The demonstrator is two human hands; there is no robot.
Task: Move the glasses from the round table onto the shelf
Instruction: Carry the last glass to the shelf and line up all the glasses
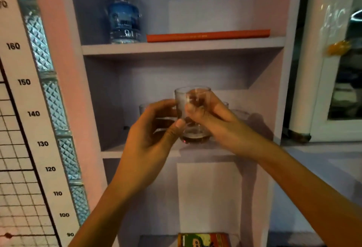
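Note:
A clear drinking glass [193, 97] with a thick base is held upright just above the front edge of the middle shelf [111, 152]. My left hand [154, 135] grips it from the left, thumb on its front. My right hand [213, 119] clasps it from the right, fingers wrapped over its upper half. Behind my hands, other clear glasses stand on the same shelf: one at the left [143, 108] and one at the right [241, 114], both partly hidden. The round table is out of view.
On the shelf above stand a water bottle [124, 21] and a flat orange book [207, 35]. A colourful box [203, 240] sits on the lower shelf. A height chart and glass blocks [51, 97] lie left; a white door [329, 70] lies right.

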